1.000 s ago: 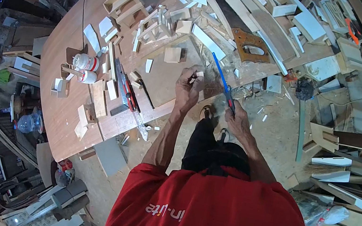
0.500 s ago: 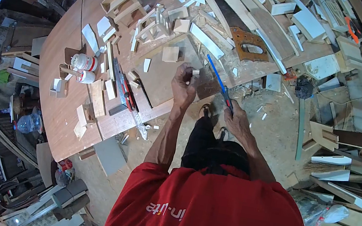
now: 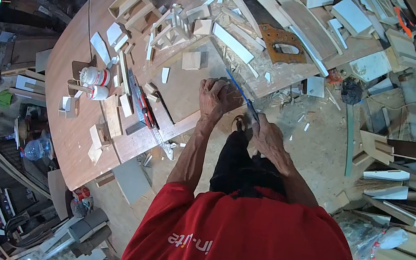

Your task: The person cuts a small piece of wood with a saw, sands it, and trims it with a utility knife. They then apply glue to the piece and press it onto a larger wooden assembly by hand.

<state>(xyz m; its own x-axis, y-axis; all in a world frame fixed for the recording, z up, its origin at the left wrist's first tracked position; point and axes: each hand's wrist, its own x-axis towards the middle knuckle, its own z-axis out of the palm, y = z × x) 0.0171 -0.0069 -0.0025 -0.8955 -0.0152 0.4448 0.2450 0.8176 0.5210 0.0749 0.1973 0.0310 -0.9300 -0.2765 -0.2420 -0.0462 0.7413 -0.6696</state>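
Observation:
My right hand [image 3: 268, 138] is closed round the handle of a hacksaw [image 3: 238, 88], a slim blue tool seen nearly edge-on. Its far end reaches over the table corner, just right of my left hand [image 3: 213, 96]. That hand rests low at the table edge, fingers curled down over a small piece of wood that they mostly hide. A pale wooden block [image 3: 191, 60] sits on the board beyond it. To the left lie red-handled pliers [image 3: 148, 118] and a metal ruler [image 3: 136, 100].
A wooden-handled handsaw [image 3: 282, 46] lies among offcuts at the back. White glue jars [image 3: 95, 76] stand on the left of the table [image 3: 62, 130]. Small wooden frames [image 3: 172, 30] are grouped behind the block. Timber scraps [image 3: 400, 245] are piled at right.
My left hand has lowered with the small wood piece and turned its knuckles up. My right hand has shifted slightly left, bringing the hacksaw closer to the left hand.

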